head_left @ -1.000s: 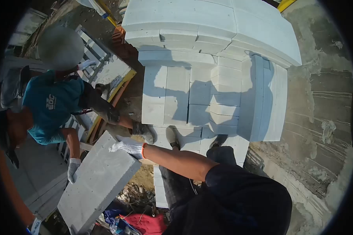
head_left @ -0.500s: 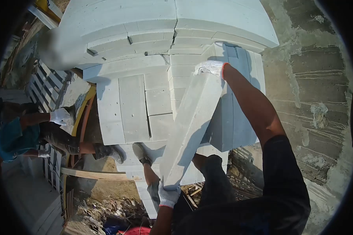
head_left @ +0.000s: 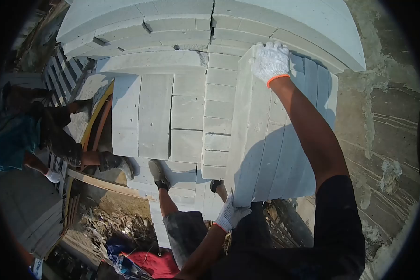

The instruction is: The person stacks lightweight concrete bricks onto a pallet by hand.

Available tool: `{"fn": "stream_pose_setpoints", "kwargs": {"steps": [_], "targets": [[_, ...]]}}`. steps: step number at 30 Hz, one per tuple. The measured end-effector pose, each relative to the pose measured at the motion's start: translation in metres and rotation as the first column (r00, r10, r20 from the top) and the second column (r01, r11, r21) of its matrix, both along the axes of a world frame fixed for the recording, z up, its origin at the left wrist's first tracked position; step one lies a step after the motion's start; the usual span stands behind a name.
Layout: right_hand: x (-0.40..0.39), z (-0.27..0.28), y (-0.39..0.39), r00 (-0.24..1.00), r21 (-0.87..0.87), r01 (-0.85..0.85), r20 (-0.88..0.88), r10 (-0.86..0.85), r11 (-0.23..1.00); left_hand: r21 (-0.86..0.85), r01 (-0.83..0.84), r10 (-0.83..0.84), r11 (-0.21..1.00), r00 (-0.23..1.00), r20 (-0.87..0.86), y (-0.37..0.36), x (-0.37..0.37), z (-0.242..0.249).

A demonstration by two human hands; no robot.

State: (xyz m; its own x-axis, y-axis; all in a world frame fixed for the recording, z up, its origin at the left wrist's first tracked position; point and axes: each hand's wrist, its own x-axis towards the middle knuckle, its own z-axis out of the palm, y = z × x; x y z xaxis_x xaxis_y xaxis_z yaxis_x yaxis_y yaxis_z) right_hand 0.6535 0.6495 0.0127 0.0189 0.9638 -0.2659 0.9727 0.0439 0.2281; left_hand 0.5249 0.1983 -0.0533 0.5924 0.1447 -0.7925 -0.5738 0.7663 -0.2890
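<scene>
A long pale concrete block (head_left: 248,116) stands on edge at the left end of a row of similar blocks (head_left: 289,144), its side close against them. My right hand (head_left: 271,60), in a white knit glove with an orange cuff, is closed over the block's far top end. At the near end, my gloved left hand (head_left: 231,214) grips the lower corner. Part of its fingers is hidden behind the block. Shorter blocks (head_left: 218,107) lie in a line just left of it.
Flat blocks (head_left: 154,116) form a surface at left centre, with a higher stack (head_left: 172,23) behind. My feet stand on lower blocks. Another person (head_left: 16,140) is at the left by a wooden plank (head_left: 109,184). Rubble and a red cloth (head_left: 154,263) lie below. A concrete surface (head_left: 392,116) is at right.
The block has moved right and away from me, from a slanted position in my hands to standing beside the row. Both hands moved with it. The other person has shifted and lowered an arm.
</scene>
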Motion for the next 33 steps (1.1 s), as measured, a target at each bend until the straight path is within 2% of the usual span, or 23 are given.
{"fn": "stream_pose_setpoints", "kwargs": {"steps": [1,2,4,7,9,10,11,12,14,15,16,17,18,19,20,21,22,24,27,28,30,32,33], "targets": [[-0.002,-0.006,-0.014,0.983,0.195,-0.169,-0.045,0.181,0.966,-0.022,-0.023,0.024,1.000,0.998,0.056,0.006,0.000,0.004],[-0.004,-0.014,-0.029,0.933,0.376,-0.310,-0.059,0.356,0.873,-0.010,-0.032,0.032,0.999,0.999,-0.007,0.011,0.004,0.006],[-0.016,-0.020,-0.062,0.922,0.280,-0.347,-0.074,0.380,0.895,-0.046,-0.033,0.030,0.998,0.997,-0.069,0.010,0.006,0.009],[-0.037,-0.012,-0.109,0.916,0.102,-0.383,-0.083,0.391,0.918,-0.079,-0.035,0.035,0.996,0.999,0.002,0.005,0.000,0.000],[-0.058,-0.006,-0.138,0.945,0.054,-0.294,-0.135,0.299,0.954,-0.005,0.020,-0.018,1.000,0.977,0.212,0.006,-0.009,-0.019],[-0.069,-0.002,-0.159,0.938,0.090,-0.242,-0.232,0.256,0.966,0.074,0.068,-0.084,0.995,0.967,0.240,0.002,-0.016,-0.025],[-0.082,0.000,-0.182,0.907,0.118,-0.213,-0.346,0.241,0.970,0.094,0.246,-0.260,0.965,0.947,0.189,-0.008,-0.022,-0.045],[-0.097,0.001,-0.202,0.844,0.036,-0.138,-0.518,0.137,0.990,0.087,0.392,-0.400,0.916,0.910,0.109,-0.009,-0.034,-0.061],[-0.137,0.019,-0.237,0.631,-0.052,-0.078,-0.776,0.009,0.996,0.058,0.410,-0.364,0.910,0.859,-0.359,0.009,-0.078,-0.033],[-0.155,0.019,-0.252,0.527,-0.072,-0.103,-0.850,-0.007,0.992,0.143,0.437,-0.314,0.888,0.804,-0.504,0.005,-0.117,-0.044],[-0.189,0.036,-0.259,0.299,-0.383,0.016,-0.880,-0.370,0.923,0.209,0.483,-0.254,0.850,0.724,-0.641,0.002,-0.155,-0.056],[-0.214,0.047,-0.270,0.187,-0.547,0.005,-0.822,-0.538,0.837,0.166,0.467,-0.251,0.868,0.702,-0.666,-0.004,-0.192,-0.052],[-0.240,0.057,-0.279,0.087,-0.691,-0.004,-0.720,-0.688,0.723,0.114,0.332,-0.170,0.936,0.714,-0.680,0.001,-0.240,-0.023],[-0.263,0.047,-0.290,0.008,-0.746,-0.022,-0.666,-0.746,0.666,0.077,0.203,-0.096,0.976,0.718,-0.689,0.008,-0.296,0.011],[-0.287,0.036,-0.293,-0.071,-0.795,-0.033,-0.602,-0.795,0.605,0.148,0.085,0.054,0.985,0.663,-0.746,-0.006,-0.342,0.016],[-0.311,0.022,-0.292,-0.055,-0.789,-0.054,-0.609,-0.791,0.612,0.105,0.044,0.049,0.993,0.671,-0.740,-0.017,-0.397,0.030],[-0.336,0.005,-0.292,0.164,-0.690,-0.189,-0.724,-0.670,0.699,0.141,-0.059,0.150,0.988,0.557,-0.817,-0.033,-0.444,0.042],[-0.385,-0.010,-0.288,0.343,-0.579,-0.354,-0.811,-0.474,0.734,0.169,-0.172,0.223,0.970,0.366,-0.904,-0.071,-0.535,0.076],[-0.464,0.013,-0.275,0.250,-0.531,-0.424,-0.847,-0.469,0.733,0.173,-0.336,0.202,0.926,0.054,-0.978,-0.136,-0.630,0.118],[-0.489,0.049,-0.265,0.194,-0.543,-0.434,-0.835,-0.514,0.718,0.165,-0.393,0.174,0.905,-0.014,-0.985,-0.152,-0.650,0.131],[-0.531,0.072,-0.244,0.264,-0.581,-0.435,-0.813,-0.519,0.688,0.149,-0.455,0.158,0.878,-0.017,-0.987,-0.179,-0.677,0.151],[-0.550,0.012,-0.227,0.315,-0.560,-0.466,-0.828,-0.463,0.685,0.155,-0.435,0.181,0.887,0.020,-0.983,-0.192,-0.692,0.164],[-0.556,0.013,-0.221,0.387,-0.580,-0.511,-0.814,-0.433,0.634,0.162,-0.437,0.196,0.885,0.033,-0.980,-0.193,-0.696,0.170]]}}
